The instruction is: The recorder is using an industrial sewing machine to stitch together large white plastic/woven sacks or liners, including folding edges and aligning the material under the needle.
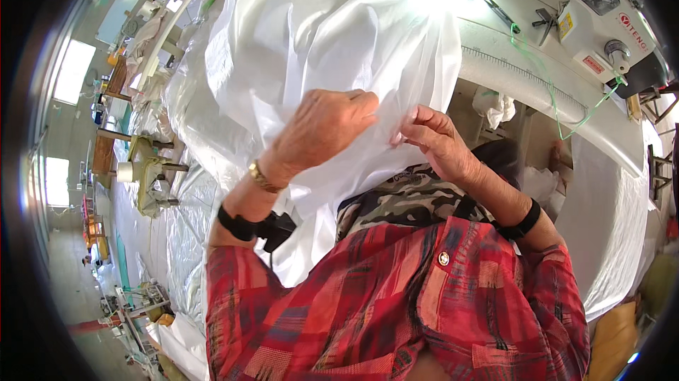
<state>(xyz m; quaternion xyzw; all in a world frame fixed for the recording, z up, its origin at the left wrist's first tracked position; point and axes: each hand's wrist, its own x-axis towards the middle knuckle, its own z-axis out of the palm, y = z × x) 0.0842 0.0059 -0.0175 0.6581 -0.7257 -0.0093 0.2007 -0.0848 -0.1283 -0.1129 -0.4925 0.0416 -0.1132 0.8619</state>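
Observation:
A large, thin white sheet (332, 48) lies in loose folds over the machine bed and hangs down across my lap. My left hand (322, 130) is closed on it, its fingers curled in and their tips hidden. Just to the right, my right hand (437, 144) pinches the sheet between thumb and fingers, palm turned partly up. A short gap separates the two hands, with sheer material between them. Whether the sheet is fabric or plastic film I cannot tell. The far part runs under the bright light at the sewing machine (601, 41).
On the white machine bed (495, 73) lie thread snips (502, 14) and a small black metal part (544, 21). Green thread (541, 73) trails over the right edge. More white material (601, 218) hangs at the right. Clear plastic sheeting (191, 218) covers the left side.

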